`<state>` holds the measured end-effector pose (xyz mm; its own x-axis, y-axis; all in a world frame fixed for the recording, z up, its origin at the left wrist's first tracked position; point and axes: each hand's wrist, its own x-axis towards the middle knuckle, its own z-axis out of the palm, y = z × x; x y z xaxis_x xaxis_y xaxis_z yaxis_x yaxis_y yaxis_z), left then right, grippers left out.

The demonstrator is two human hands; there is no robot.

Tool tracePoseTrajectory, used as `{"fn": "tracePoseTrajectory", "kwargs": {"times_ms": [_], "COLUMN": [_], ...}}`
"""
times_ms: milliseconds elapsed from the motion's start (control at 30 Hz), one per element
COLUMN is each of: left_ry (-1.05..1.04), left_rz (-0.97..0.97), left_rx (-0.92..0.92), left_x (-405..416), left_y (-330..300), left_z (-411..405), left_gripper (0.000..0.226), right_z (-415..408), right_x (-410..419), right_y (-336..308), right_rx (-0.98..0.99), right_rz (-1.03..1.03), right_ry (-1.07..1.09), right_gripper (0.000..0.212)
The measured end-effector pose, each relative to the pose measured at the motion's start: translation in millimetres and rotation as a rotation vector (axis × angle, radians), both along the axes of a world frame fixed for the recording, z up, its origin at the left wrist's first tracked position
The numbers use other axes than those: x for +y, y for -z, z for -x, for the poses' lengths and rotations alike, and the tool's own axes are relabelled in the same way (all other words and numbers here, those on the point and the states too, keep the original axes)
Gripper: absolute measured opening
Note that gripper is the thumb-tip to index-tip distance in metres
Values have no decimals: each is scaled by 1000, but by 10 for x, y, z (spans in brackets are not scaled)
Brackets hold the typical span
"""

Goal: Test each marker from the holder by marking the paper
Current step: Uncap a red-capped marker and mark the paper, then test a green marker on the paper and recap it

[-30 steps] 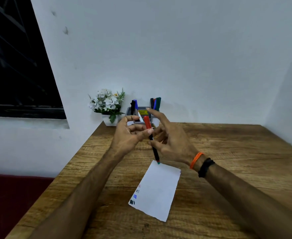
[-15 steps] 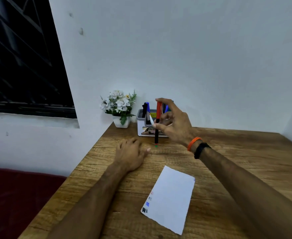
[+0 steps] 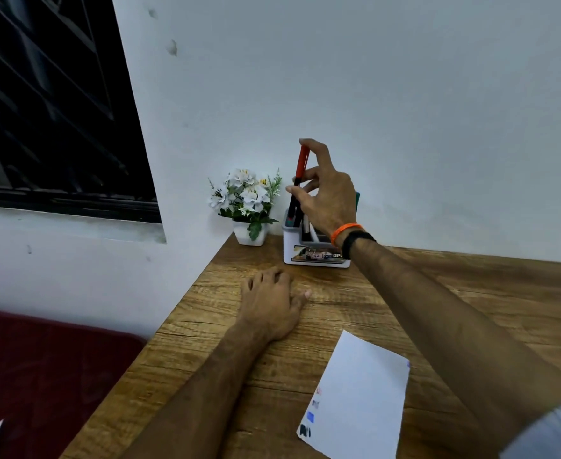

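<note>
The brown wood-grain worktop runs along a white wall and carries every task item. The white rectangular sheet of paper lies flat near the front edge, right of centre, touched by neither hand. Along its near-left margin it bears four small test marks: a faint red one, a grey or indistinct one, a blue block and a black block nearest the corner. On that evidence roughly four markers appear to have been tested; the exact count cannot be confirmed. The white and grey plastic marker holder stands at the back of the worktop against the wall, just beside a small white pot of artificial white flowers. The left hand rests palm down on the worktop between holder and paper, fingers relaxed, holding nothing. The right hand is raised over the holder, its grip narrow, thumb and fingers pinching the capped black marker with a red cap, which is upright with its lower end at the holder's left compartment. This reads as a tested marker being put back. Other markers in the holder are largely hidden behind the right hand; a green one shows at the far side. How many are untested cannot be told, so the task is judged partly complete.
</note>
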<state>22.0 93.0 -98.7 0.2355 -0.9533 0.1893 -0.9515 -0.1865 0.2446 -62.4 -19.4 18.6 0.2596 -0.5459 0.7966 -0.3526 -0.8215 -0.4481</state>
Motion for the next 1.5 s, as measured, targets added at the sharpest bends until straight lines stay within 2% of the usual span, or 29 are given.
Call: {"fn": "tracePoseTrajectory", "kwargs": {"times_ms": [100,200,267,367,467,567,700,967,1300,1433,1500], "left_ry": [1,0,0,1,6,9,4,72,85,84,84], "left_rz": [-5,-2,-7,-14,-27,-28,-45,-9,-18,1,-5], "left_rx": [-5,-7,-9,-1,14,27,28,30,17,17,15], "left_x": [-1,5,10,9,15,25,13,-79,-123,-140,-143], "left_y": [2,-9,-18,-27,-42,-56,-91,-112,-38,-13,-9], "left_z": [-2,3,9,9,15,15,40,250,242,234,230], "left_gripper": [61,61,61,60,59,59,59,58,59,58,58], "right_z": [-53,-44,-21,17,100,239,509,947,881,779,747], "right_x": [-55,-104,-104,-77,-38,-14,-8,-90,-214,-248,-257], "right_y": [43,116,138,90,67,113,212,459,450,416,412], "right_rx": [102,257,289,328,240,138,122,37,-2,74,102], "right_rz": [-11,-42,-64,-59,-70,-107,-122,-186,-311,-372,-406], "right_ry": [35,47,37,38,16,34,77,166,303,382,402], "right_gripper": [70,38,29,34,43,32,23,17,30,37,34]}}
